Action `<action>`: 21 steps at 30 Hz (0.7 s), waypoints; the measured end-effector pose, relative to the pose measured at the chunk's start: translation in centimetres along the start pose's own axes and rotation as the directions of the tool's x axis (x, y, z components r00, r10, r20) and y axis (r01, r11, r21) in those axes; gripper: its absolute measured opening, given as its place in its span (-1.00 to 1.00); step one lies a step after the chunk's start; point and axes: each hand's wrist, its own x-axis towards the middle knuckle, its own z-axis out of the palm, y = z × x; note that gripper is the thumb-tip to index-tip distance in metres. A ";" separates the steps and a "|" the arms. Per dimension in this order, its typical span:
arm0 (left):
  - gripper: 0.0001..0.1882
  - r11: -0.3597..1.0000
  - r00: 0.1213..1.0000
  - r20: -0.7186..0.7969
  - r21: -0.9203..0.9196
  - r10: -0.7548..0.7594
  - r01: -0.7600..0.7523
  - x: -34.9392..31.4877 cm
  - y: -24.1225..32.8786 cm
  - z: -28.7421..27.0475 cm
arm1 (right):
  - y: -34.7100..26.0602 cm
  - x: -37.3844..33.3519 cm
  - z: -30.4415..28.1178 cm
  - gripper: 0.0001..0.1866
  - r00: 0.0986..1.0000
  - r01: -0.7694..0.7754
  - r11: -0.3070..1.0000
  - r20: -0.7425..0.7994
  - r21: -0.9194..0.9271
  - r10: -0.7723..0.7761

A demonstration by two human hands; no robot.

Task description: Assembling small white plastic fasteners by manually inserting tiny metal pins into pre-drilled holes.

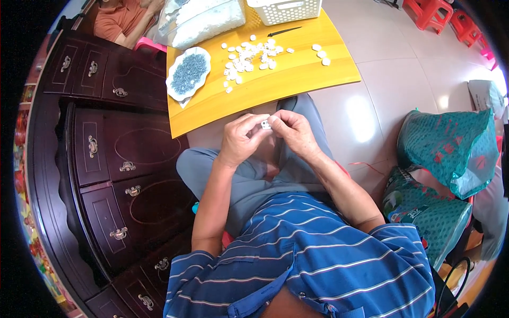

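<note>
Both my hands meet over my lap, just off the near edge of the yellow table [297,74]. Between the fingertips of my left hand [241,139] and my right hand [295,135] is a small white plastic piece [265,125] with dark spots or holes, pinched from both sides. Many similar round white pieces [241,62] lie scattered on the tabletop beyond. At the table's left a white scalloped dish [171,80] holds a heap of small dark screws or pins. A thin black stick-like tool [285,31] rests near the far side.
A white perforated basket [286,13] and a clear bag of white pieces [209,24] stand at the table's far end. Dark wooden drawers [127,143] line the left. Green bags [445,148] sit on the right; red stools [428,13] stand far right. Another person [119,24] sits far left.
</note>
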 end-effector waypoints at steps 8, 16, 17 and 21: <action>-0.70 0.999 1.000 -0.023 0.041 0.016 -0.015 0.1 0.0 0.1 | 0.0 -0.1 0.1 -0.77 1.000 0.016 0.999 -0.017 -0.031 -0.016; -0.74 0.998 0.998 -0.042 0.031 0.056 -0.055 0.0 -0.4 0.4 | 0.4 -0.1 0.0 -0.79 0.997 0.072 0.991 -0.030 -0.117 -0.076; -0.74 0.996 0.996 -0.051 0.036 0.079 -0.077 0.0 -0.5 0.4 | 0.4 -0.1 0.0 -0.79 0.996 0.078 0.990 -0.033 -0.114 -0.082; -0.75 0.996 0.996 -0.046 0.043 0.078 -0.076 0.0 -0.5 0.4 | 0.6 0.0 0.0 -0.80 0.994 0.094 0.984 -0.033 -0.148 -0.100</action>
